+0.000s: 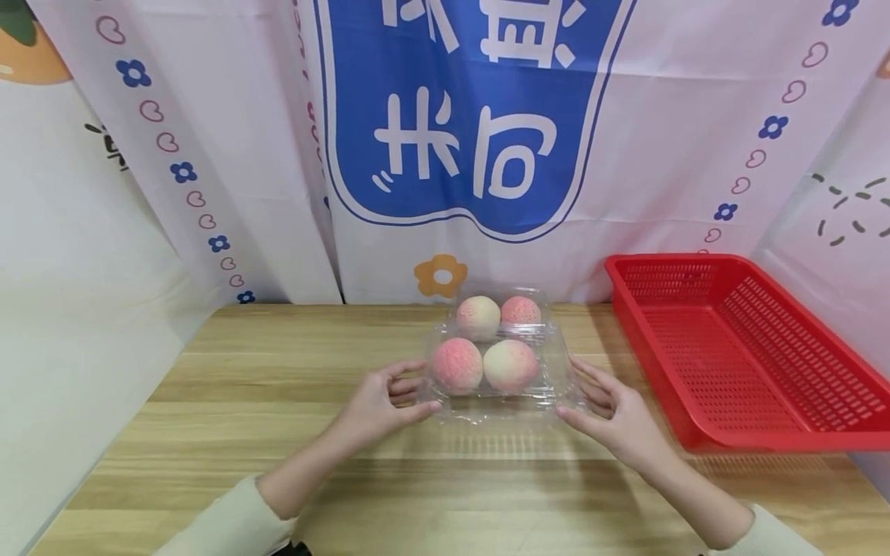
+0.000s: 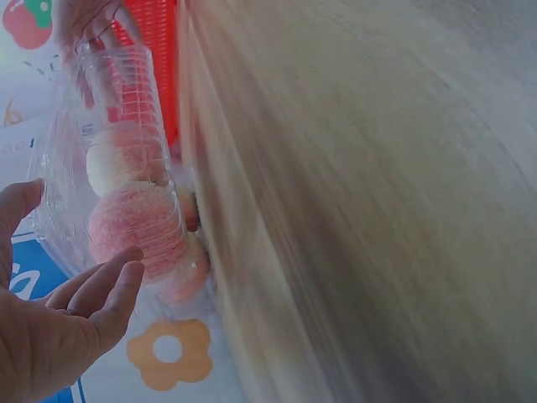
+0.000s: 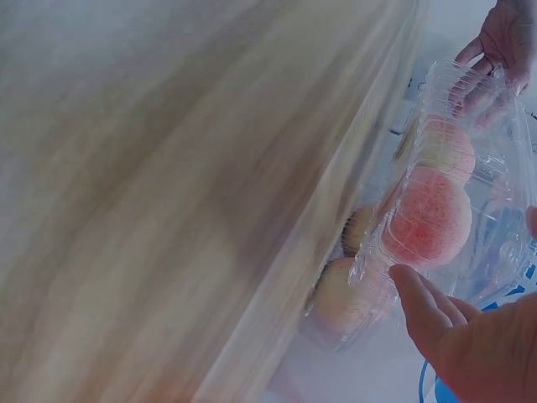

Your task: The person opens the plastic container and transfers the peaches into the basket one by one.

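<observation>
I'm seeing the fingers of the left hand (image 1: 385,401) gripping one side of the clear box (image 1: 497,403), thumb towards its near edge, while those of the right hand (image 1: 619,413) are gripping the opposite side in the same way. Between them the box is sitting in the middle of the counter (image 1: 417,502), towards its far edge; I'm not able to tell whether its whole base is touching the wood. Four peaches (image 1: 456,366) are lying inside, two nearer me and two behind, all showing pink and cream.

I'm judging this to be the two-handed holding step, with the box under control but no placement being settled. As I'm reading it, the next move is calling for even pressure from both sides and a level box, since the thin plastic is probably flexing easily and the peaches are likely to be rolling if it tips. Whether the box is properly fastened, I'm not managing to make out.

Farther out, the red basket (image 1: 799,440) is standing at the right, near the right hand but apart from it. Behind everything, a white curtain (image 1: 695,100) is carrying a blue panel (image 1: 348,139) with big white characters (image 1: 422,139), partly cut off at the top; I'm not reading them with any confidence. On the box I'm finding no legible label or brand
</observation>
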